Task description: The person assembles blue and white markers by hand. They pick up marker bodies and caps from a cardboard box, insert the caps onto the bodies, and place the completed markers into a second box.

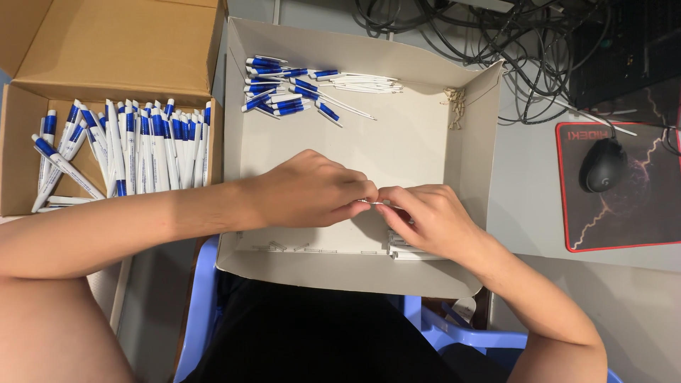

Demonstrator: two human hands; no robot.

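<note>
Two hands: the left hand (pixel 312 190) and the right hand (pixel 429 216) meet fingertip to fingertip over the near half of a shallow white cardboard tray (pixel 418 152).
Left fingers: curled and pinched shut on one end of a thin, small metal spring (pixel 374 203), thumb and forefinger pressed together.
Right fingers: also closed in a pinch, on the other end of the same spring; the rest of the hand curls over a low stack of slim white pen parts (pixel 406 250) by the tray's near wall.
Spring: held level between both hands, just above the tray floor, near its middle.
Seat: a light blue plastic chair (pixel 201 298) shows under the tray's near edge.
Tray, far side: a loose heap of blue-and-white ballpoint pens (pixel 284 89) lies in the far left corner, with thin white refill tubes (pixel 365 84) beside it and a small cluster of tiny springs (pixel 455 105) by the right wall.
Left of the tray: an open brown cardboard box (pixel 106 50) holds many more blue-and-white pens (pixel 135 152).
Far right: a black computer mouse (pixel 603 164) rests on a dark, red-edged mouse pad (pixel 631 220), with tangled black cables (pixel 489 32) beyond.
</note>
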